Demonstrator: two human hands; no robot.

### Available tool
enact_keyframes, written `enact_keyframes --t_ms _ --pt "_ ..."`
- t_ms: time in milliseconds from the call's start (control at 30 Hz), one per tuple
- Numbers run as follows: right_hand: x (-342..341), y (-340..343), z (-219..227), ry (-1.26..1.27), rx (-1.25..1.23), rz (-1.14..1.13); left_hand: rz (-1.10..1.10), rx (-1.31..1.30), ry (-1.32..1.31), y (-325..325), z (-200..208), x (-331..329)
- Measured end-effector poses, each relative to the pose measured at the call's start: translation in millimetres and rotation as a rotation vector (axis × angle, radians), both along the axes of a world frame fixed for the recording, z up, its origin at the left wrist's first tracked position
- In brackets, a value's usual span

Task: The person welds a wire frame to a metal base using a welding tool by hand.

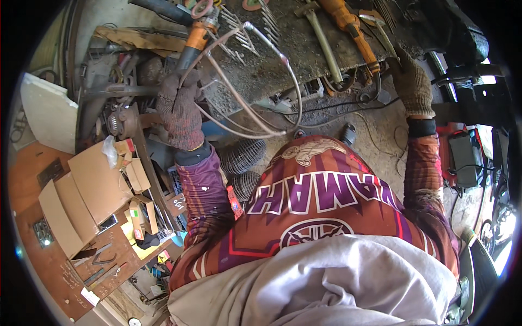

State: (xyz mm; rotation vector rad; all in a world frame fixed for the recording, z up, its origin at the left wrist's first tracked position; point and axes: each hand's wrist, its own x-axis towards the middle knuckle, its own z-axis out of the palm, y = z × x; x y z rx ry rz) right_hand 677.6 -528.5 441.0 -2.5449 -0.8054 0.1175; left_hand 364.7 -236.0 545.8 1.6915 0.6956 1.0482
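Bent metal, coarse knit

Gritty dark table (307, 60) is lying ahead; bent-rod metal frame (284, 60) is overlapping its near edge. Knit-gloved left hand (182, 108) is gripping the frame; gloved right hand (411, 87) is resting by a curved bar (386, 41), grip unclear.

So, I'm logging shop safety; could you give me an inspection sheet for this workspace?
Surface: dark bench, strewn with grit
Job's things: bent-rod frame, held at the bench's near edge
Clutter: grinder, hammer, orange tool and loose rods about the bench
Hands: left fingers, gloved, closed on the frame; right fingers, gloved, at a thin handle, grip unclear
Cables: dark cord below the orange tool
Surroundings: cardboard on a brown table at left; dark coils right of it
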Motion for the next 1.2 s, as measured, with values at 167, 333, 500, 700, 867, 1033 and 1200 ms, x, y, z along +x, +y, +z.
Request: enact_keyframes --t_ms 167,333,500,700,867,1033,1200 --pt "29.4 9.3 -18.1 -0.102 -0.104 0.021 -0.134 0.005 -0.180 17.4 -9.9 -8.1" --pt "43.0 13.8 -23.8 -0.087 -0.095 0.045 -0.405 -0.269 -0.431 38.9 -31.4 -6.7" --pt "48.0 15.9 -38.4 -0.077 -0.099 0.048 -0.322 -0.393 -0.541 37.9 -42.3 0.8" --pt "46.4 14.4 -47.9 -0.093 -0.044 0.027 -0.335 -0.516 -0.586 54.7 -60.2 9.1" --pt "46.2 15.7 -43.8 -0.056 -0.089 0.023 -0.352 -0.657 -0.720 59.0 -72.2 12.6" --pt "39.2 18.9 -35.8 -0.025 -0.075 0.006 -0.310 -0.632 -0.648 45.5 -59.9 12.4" --pt "37.1 13.0 -21.5 0.055 -0.086 -0.051 -0.442 -0.527 -0.503 47.7 -33.8 19.3"
